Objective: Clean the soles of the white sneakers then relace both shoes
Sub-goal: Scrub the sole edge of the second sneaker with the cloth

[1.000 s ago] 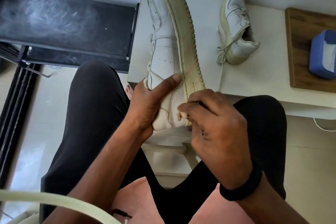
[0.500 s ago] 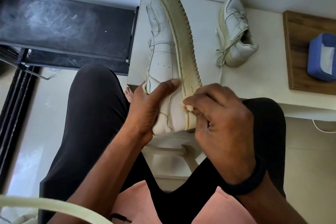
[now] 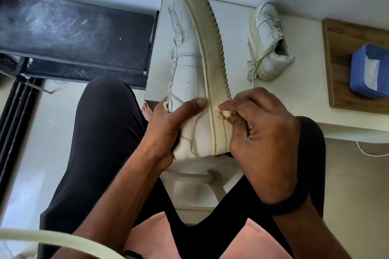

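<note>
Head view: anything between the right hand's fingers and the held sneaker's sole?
Yes: a small pale wad, pinched by the right hand, sits against the sole edge of the held sneaker. Shown in the head view.

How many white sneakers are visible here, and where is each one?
2. The held sneaker is gripped by the left hand; the second sneaker lies on the white table, laces loose. None seems hidden.

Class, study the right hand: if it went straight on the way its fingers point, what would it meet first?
The yellowed sole edge of the held sneaker. The right hand pinches a small pale wad that seems to be against it already, though depth is unclear.
</note>
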### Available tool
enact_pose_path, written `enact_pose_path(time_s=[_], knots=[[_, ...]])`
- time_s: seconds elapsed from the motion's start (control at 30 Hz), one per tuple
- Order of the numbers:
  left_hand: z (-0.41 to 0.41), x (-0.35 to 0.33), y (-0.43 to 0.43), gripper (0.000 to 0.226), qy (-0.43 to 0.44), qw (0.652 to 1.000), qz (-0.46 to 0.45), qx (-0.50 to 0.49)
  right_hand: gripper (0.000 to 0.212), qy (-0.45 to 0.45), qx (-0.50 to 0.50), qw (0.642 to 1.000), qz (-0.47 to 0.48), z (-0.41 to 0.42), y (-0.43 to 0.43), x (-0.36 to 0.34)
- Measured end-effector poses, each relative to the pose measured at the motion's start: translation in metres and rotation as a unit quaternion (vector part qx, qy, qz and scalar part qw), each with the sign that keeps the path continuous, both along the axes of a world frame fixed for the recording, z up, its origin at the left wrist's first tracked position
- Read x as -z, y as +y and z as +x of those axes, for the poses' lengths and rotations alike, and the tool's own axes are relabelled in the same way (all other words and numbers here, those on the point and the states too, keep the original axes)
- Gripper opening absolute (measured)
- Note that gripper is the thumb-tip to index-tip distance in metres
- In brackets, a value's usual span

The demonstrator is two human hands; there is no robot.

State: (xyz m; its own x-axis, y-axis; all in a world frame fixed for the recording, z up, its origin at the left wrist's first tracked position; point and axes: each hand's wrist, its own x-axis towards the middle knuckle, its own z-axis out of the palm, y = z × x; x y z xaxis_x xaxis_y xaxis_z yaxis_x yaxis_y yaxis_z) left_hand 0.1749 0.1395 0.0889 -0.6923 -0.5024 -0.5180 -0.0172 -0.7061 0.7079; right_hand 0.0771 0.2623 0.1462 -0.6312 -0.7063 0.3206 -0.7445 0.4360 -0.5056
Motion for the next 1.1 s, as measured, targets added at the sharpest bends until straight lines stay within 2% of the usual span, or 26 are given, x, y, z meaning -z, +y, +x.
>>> enact_pose_path(time_s=[0.23, 0.37, 0.53, 0.73, 0.97, 1.1], knots=[[-0.001, -0.002, 0.003, 0.048, 0.019, 0.998, 0.06, -0.009, 0.021, 0.003, -0.087, 0.996, 0.035, 0.012, 0.009, 0.006], [-0.003, -0.001, 0.002, 0.045, 0.008, 1.0, 0.025, 0.003, 0.02, -0.021, -0.053, 0.998, 0.025, -0.006, 0.006, 0.004], [-0.003, 0.0, 0.004, 0.043, 0.003, 1.0, 0.024, 0.001, 0.025, -0.015, -0.013, 1.0, 0.017, -0.01, -0.004, 0.003], [-0.002, 0.002, 0.003, 0.04, 0.0, 0.999, 0.047, -0.014, 0.019, 0.002, -0.076, 0.997, 0.033, 0.01, -0.005, 0.005], [-0.003, 0.0, 0.003, 0.044, -0.003, 1.0, 0.031, 0.0, 0.023, -0.003, -0.019, 1.0, 0.019, -0.022, -0.017, -0.001], [-0.001, 0.001, 0.003, 0.04, -0.008, 0.999, 0.031, -0.004, 0.024, 0.002, -0.021, 1.0, 0.02, -0.013, -0.019, 0.004]])
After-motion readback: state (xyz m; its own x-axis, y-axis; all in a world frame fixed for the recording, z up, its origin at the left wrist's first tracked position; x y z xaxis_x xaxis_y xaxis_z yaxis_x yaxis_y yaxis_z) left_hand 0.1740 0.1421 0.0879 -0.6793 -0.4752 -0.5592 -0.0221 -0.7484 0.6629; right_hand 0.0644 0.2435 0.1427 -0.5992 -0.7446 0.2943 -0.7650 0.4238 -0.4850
